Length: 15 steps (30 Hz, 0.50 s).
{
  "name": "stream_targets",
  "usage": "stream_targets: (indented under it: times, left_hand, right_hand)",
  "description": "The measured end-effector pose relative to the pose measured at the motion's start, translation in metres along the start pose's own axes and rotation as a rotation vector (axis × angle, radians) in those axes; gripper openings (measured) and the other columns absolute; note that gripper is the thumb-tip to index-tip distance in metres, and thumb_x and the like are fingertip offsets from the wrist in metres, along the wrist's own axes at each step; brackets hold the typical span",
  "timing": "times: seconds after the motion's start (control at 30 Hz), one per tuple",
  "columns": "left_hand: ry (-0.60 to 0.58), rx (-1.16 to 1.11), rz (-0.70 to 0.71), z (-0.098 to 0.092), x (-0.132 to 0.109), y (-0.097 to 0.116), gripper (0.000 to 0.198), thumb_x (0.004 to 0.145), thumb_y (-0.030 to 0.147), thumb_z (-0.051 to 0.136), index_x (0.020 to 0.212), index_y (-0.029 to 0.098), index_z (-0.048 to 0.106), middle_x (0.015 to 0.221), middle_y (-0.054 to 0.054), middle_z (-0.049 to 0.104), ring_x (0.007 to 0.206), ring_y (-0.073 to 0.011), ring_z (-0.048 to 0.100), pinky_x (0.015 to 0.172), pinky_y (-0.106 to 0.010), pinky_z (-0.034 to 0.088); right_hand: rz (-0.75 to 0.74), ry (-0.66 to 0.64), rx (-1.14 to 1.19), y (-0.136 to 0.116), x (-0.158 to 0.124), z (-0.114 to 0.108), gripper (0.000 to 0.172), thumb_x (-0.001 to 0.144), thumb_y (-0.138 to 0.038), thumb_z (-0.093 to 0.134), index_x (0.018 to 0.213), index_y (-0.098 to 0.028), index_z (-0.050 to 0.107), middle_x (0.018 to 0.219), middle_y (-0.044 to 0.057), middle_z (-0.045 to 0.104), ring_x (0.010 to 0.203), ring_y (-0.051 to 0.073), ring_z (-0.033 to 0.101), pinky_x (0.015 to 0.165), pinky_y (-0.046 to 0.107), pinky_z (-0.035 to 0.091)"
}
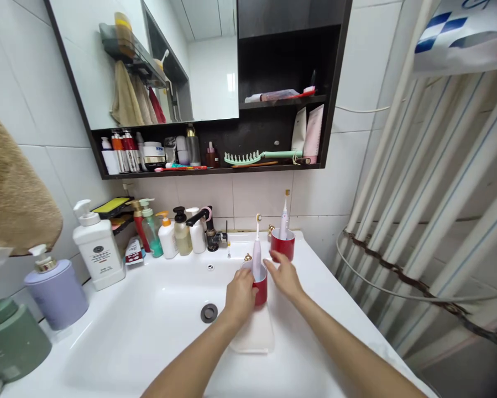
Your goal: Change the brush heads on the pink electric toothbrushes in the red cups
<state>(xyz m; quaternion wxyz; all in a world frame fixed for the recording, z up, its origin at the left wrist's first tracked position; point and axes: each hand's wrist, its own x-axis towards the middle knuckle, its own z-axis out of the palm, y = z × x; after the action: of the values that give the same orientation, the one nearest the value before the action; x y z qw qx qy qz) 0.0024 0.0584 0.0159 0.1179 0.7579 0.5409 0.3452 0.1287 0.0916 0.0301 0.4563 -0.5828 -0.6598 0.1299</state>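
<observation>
My left hand is wrapped round the near red cup, its fingers over the rim. A pale pink electric toothbrush stands upright in that cup. Beneath the cup extends a whitish flat pad at the sink's right side. My right hand has its fingers apart, between the two cups and close to the far red cup; whether a fingertip touches that cup I cannot tell. Another electric toothbrush, white and pale, leans slightly in the far cup.
The white sink has a dark drain and a black faucet. Pump bottles line the back and left edges. A mirror cabinet hangs above, holding a green hairbrush. Pipes run along the right.
</observation>
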Motion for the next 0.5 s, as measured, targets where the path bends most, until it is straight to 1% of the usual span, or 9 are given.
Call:
stream_targets:
  times: [0.07, 0.13, 0.2, 0.3, 0.4, 0.5]
  left_hand:
    - [-0.032, 0.0, -0.023, 0.001, -0.017, 0.0, 0.023, 0.057, 0.008, 0.044, 0.075, 0.018, 0.054, 0.1, -0.005, 0.05, 0.097, -0.0184, 0.039, 0.08, -0.029, 0.031]
    - [-0.052, -0.007, -0.045, 0.004, -0.029, 0.001, 0.024, 0.057, 0.008, 0.044, 0.076, 0.019, 0.054, 0.101, -0.004, 0.049, 0.096, -0.0181, 0.039, 0.079, -0.029, 0.032]
    - [-0.064, -0.01, -0.055, 0.006, -0.036, 0.001, 0.024, 0.058, 0.009, 0.043, 0.077, 0.019, 0.054, 0.099, -0.003, 0.05, 0.094, -0.018, 0.04, 0.076, -0.029, 0.034]
    - [-0.072, 0.0, -0.06, 0.01, -0.04, 0.0, 0.024, 0.059, 0.011, 0.041, 0.078, 0.018, 0.054, 0.094, -0.005, 0.051, 0.09, -0.0186, 0.042, 0.071, -0.029, 0.036]
    - [-0.055, 0.004, -0.041, 0.012, -0.042, -0.004, 0.023, 0.06, 0.011, 0.039, 0.077, 0.017, 0.054, 0.092, -0.006, 0.051, 0.088, -0.0187, 0.043, 0.07, -0.03, 0.036]
    - [-0.05, -0.032, -0.015, 0.012, -0.044, -0.006, 0.023, 0.059, 0.011, 0.04, 0.076, 0.017, 0.054, 0.091, -0.006, 0.051, 0.087, -0.0185, 0.043, 0.072, -0.03, 0.036]
  right_hand:
    - [0.008, -0.073, 0.051, 0.001, -0.022, 0.014, 0.035, 0.068, -0.031, 0.043, 0.097, -0.012, 0.048, 0.094, 0.009, 0.055, 0.082, 0.017, 0.052, 0.071, 0.028, 0.04]
    - [0.014, -0.127, 0.085, 0.001, -0.034, 0.023, 0.034, 0.066, -0.031, 0.043, 0.094, -0.013, 0.05, 0.092, 0.009, 0.056, 0.082, 0.017, 0.052, 0.072, 0.028, 0.04]
    - [0.015, -0.168, 0.106, -0.001, -0.039, 0.027, 0.03, 0.065, -0.029, 0.044, 0.089, -0.014, 0.053, 0.088, 0.007, 0.058, 0.082, 0.017, 0.052, 0.072, 0.028, 0.039]
    - [0.012, -0.21, 0.13, -0.005, -0.038, 0.028, 0.023, 0.063, -0.027, 0.045, 0.08, -0.016, 0.056, 0.079, 0.005, 0.06, 0.074, 0.017, 0.054, 0.068, 0.028, 0.039]
    - [0.011, -0.2, 0.154, -0.011, -0.036, 0.029, 0.02, 0.062, -0.025, 0.046, 0.076, -0.016, 0.056, 0.077, 0.005, 0.06, 0.072, 0.018, 0.054, 0.066, 0.029, 0.04]
    - [-0.002, -0.138, 0.193, -0.022, -0.033, 0.025, 0.021, 0.065, -0.026, 0.041, 0.08, -0.015, 0.052, 0.08, 0.007, 0.059, 0.074, 0.019, 0.053, 0.066, 0.028, 0.04]
